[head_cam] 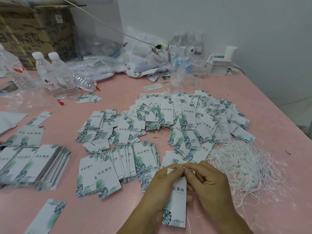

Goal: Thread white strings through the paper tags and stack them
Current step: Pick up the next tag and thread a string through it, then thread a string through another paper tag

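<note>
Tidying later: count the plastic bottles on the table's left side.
4: one at the far-left edge, two capped upright, one lying behind them. More may hide in the bags.

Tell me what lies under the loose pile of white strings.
The tangled pile of white strings rests on the pink table; its left edge overlaps leaf-printed paper tags. Anything beneath its dense middle is hidden.
</note>
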The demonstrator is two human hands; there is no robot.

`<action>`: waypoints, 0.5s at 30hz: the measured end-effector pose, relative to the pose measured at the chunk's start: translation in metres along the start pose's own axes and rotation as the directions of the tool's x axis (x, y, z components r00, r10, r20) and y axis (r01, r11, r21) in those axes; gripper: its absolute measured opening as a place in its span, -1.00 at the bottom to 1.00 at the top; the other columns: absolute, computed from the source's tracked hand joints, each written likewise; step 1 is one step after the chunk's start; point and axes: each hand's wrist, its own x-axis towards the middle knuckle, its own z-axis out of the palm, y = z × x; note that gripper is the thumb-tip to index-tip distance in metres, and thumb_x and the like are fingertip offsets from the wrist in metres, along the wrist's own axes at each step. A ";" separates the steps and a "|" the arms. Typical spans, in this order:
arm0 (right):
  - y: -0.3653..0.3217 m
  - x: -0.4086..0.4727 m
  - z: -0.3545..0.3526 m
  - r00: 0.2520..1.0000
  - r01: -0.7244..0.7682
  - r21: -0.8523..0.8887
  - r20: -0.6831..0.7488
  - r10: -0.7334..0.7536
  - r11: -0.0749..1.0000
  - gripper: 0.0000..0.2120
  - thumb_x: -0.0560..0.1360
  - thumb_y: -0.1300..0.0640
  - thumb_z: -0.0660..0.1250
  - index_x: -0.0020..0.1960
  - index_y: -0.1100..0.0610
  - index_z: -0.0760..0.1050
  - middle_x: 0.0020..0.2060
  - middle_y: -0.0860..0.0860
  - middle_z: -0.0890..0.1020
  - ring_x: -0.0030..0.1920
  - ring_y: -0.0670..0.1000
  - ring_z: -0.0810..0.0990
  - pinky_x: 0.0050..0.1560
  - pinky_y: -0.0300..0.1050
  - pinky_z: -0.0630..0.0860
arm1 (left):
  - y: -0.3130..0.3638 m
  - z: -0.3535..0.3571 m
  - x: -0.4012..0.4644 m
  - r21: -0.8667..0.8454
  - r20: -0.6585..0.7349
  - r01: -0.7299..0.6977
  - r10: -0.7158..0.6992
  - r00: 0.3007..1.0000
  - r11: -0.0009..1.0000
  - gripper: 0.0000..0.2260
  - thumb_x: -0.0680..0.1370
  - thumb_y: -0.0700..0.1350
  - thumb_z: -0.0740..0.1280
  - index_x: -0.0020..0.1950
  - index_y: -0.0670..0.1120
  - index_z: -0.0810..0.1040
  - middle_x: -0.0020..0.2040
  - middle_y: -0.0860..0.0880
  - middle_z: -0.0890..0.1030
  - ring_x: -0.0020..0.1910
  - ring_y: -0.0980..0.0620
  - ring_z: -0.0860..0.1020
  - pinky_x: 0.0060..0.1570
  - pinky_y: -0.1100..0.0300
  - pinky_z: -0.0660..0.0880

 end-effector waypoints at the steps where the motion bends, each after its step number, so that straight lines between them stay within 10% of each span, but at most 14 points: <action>1: 0.000 0.000 0.000 1.000 -0.006 -0.006 -0.005 0.006 1.000 -0.71 0.46 0.20 0.44 0.03 -0.18 0.63 -0.30 -0.18 0.56 -0.40 -0.17 0.50 -0.34 -0.46 0.38 | 0.000 0.000 0.000 0.022 -0.002 -0.004 0.004 1.000 1.000 -0.86 0.55 -0.09 0.38 -0.09 -0.14 0.67 -0.18 -0.30 0.65 -0.32 -0.14 0.64 -0.35 0.08 0.61; 15: -0.001 -0.001 -0.003 0.950 -0.310 0.193 0.077 0.301 0.931 -0.72 0.53 0.29 0.31 -0.19 -0.07 0.54 -0.48 -0.01 0.51 -0.49 -0.21 0.44 -0.48 -0.38 0.44 | -0.005 -0.001 0.003 0.094 0.012 -0.090 0.089 0.996 0.991 -0.68 0.33 -0.23 0.25 -0.01 -0.10 0.69 -0.12 -0.33 0.67 -0.23 -0.20 0.66 -0.25 0.06 0.60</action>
